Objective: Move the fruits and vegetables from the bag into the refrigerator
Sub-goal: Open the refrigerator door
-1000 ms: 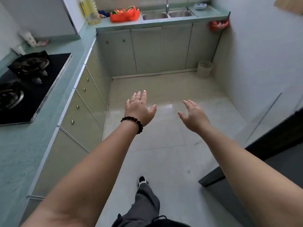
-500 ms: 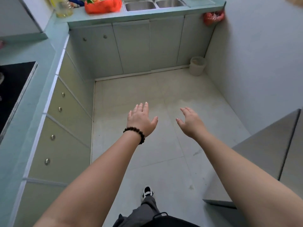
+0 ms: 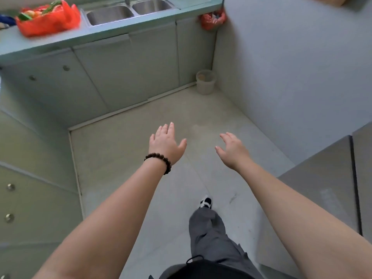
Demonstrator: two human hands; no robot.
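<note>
A red plastic bag [image 3: 50,22] with green and orange produce showing at its mouth lies on the green countertop at the far left, beside the sink. My left hand [image 3: 166,144], with a dark bead bracelet on the wrist, is stretched forward over the floor, fingers apart and empty. My right hand [image 3: 233,150] is held out beside it, also open and empty. Both hands are well short of the bag. A grey refrigerator [image 3: 326,178] stands at the right edge, its doors closed.
A double steel sink [image 3: 128,11] is set in the counter [image 3: 100,35] right of the bag. A second red bag [image 3: 212,21] hangs at the counter's right end. A small bin [image 3: 205,81] stands in the floor corner. Cabinets with knobs line the left side.
The view has swung right and closer to the far counter; the stove has left view, the bag and sink look nearer, and my leg has stepped forward. Both hands stay open.
</note>
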